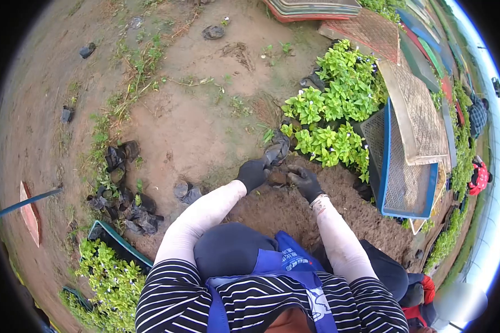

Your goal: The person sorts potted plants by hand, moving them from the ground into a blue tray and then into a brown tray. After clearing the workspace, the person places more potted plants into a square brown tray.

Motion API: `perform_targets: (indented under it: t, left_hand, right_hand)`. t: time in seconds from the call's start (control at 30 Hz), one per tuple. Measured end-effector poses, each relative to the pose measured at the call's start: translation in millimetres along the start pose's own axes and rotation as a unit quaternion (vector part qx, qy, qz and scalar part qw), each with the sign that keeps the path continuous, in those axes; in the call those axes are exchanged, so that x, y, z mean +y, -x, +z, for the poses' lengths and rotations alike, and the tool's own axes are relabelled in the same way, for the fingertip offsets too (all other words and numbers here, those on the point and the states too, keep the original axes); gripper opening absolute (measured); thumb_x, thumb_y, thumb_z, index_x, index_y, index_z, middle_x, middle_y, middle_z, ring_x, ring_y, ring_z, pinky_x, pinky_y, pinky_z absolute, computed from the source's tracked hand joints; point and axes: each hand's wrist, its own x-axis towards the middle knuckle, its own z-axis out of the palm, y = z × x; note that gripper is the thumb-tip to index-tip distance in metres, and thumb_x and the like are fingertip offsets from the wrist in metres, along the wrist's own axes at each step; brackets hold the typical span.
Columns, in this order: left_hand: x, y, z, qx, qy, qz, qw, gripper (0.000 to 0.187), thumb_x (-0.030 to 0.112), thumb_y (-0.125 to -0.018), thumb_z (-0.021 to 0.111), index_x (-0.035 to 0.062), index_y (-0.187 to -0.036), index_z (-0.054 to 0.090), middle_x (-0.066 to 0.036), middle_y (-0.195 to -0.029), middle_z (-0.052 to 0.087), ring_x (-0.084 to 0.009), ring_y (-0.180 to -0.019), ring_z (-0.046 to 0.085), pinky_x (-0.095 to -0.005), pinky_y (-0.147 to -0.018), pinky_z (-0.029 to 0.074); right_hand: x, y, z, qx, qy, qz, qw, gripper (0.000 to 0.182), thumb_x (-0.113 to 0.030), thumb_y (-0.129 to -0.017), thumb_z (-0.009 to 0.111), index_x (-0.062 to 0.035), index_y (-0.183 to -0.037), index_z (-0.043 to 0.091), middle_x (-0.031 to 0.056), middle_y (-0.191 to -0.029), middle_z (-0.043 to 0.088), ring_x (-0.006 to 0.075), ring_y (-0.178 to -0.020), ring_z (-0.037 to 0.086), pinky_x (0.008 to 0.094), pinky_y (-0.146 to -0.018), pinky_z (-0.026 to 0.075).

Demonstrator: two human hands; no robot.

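Both of my hands wear dark, soil-stained gloves and meet low over a mound of loose soil (272, 213). Between them is a small black plastic nursery bag with brown soil (278, 177) at its top. My left hand (253, 174) is closed at its left side, fingers curled. From the right, my right hand (306, 182) grips its edge with thumb and fingers bent inward. Just beyond my left fingertips lies another crumpled black bag (277, 149), overlapping them in this view.
Leafy green seedlings (347, 83) stand close on the right, beside a blue-rimmed mesh crate (408, 188) and stacked trays (366, 33). Crumpled black bags (141, 213) lie left, near a green-edged crate (116, 241) and more plants (111, 277). Other people (478, 176) are at far right.
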Motion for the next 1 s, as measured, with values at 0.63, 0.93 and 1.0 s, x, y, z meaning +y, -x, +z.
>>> perform_targets:
  t: [0.63,0.93,1.0]
  left_hand:
    - [-61.1,154.0,-92.7,0.005,-0.292,-0.109,0.95,0.067,0.039,-0.063,0.076,0.0105,-0.12,0.054,-0.015,-0.12,0.054,-0.0333,-0.112,0.05,-0.0518,-0.092,0.037]
    - [-102.0,169.0,-130.1,0.239,-0.189,-0.046,0.951,0.06,0.029,-0.064,0.076,0.0098,-0.117,0.055,-0.018,-0.097,0.061,-0.0362,-0.088,0.057,-0.0411,-0.078,0.047]
    - [-125.9,168.3,-159.8,0.318,-0.229,-0.179,0.902,0.06,0.027,-0.067,0.076,0.0094,-0.12,0.053,-0.019,-0.11,0.058,-0.0353,-0.099,0.055,-0.0436,-0.084,0.045]
  right_hand:
    - [23.6,-99.6,27.4,0.219,0.297,-0.181,0.912,0.008,-0.017,-0.079,0.061,-0.0117,-0.083,0.056,0.0144,-0.069,0.062,0.0371,-0.066,0.061,0.0442,-0.061,0.047]
    - [10.8,-49.2,33.9,0.121,0.172,-0.169,0.963,0.013,-0.015,-0.081,0.059,-0.0018,-0.082,0.057,0.0143,-0.068,0.058,0.0254,-0.064,0.058,0.0354,-0.062,0.045]
    - [-1.0,-40.1,35.8,0.072,0.133,-0.131,0.98,0.011,-0.011,-0.081,0.059,-0.0013,-0.084,0.056,0.0096,-0.069,0.057,0.0184,-0.062,0.054,0.0314,-0.061,0.043]
